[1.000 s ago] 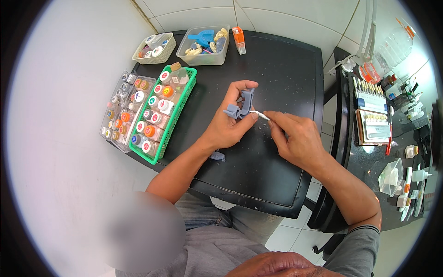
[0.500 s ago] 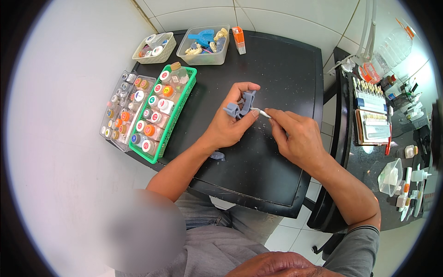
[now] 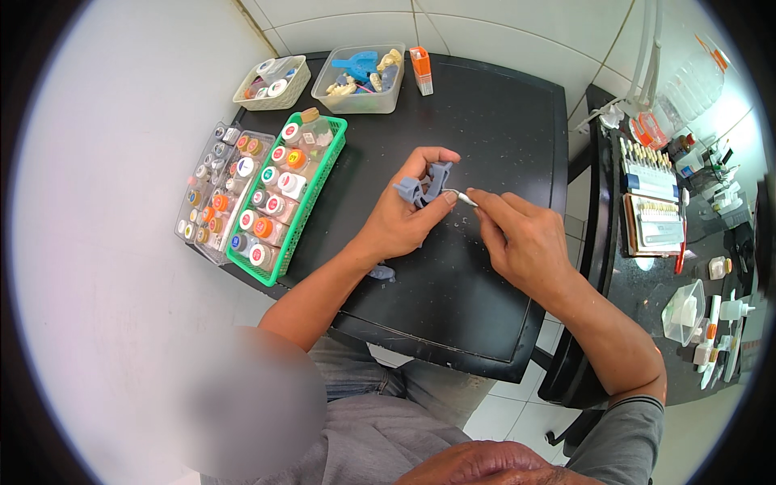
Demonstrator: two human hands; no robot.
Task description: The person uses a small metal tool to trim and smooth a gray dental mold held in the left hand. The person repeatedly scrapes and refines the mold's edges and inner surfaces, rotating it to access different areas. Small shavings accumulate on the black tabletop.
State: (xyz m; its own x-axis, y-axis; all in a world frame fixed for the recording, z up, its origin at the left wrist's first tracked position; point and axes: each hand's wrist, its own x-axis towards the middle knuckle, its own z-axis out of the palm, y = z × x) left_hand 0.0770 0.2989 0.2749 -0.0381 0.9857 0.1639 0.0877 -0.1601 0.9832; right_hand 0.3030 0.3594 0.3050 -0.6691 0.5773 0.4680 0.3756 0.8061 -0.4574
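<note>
Above the black table (image 3: 485, 323), my left hand (image 3: 394, 226) is closed around a grey-blue, pronged dental piece (image 3: 439, 173); its thumb and curled fingers hide part of it. My right hand (image 3: 529, 242) pinches a slim tool with a white handle (image 3: 466, 199). The tool's thin tip meets the dental piece beside my left thumb, though the exact contact is too small to make out. Close to my left wrist, a small grey-blue lump (image 3: 381, 273) lies on the tabletop, and tiny pale crumbs are scattered under my hands.
To the left stand a green basket (image 3: 333, 153) of capped bottles and clear trays (image 3: 212, 250) of small jars. A clear tub (image 3: 360, 103) with dental models, a pale basket (image 3: 279, 101) and an orange box (image 3: 421, 71) line the back. Shade guides (image 3: 655, 222) sit on the right-hand counter.
The tool's tip and handle have shifted very slightly against the grey-blue dental piece. Both hands keep their grips, almost in the same place.
</note>
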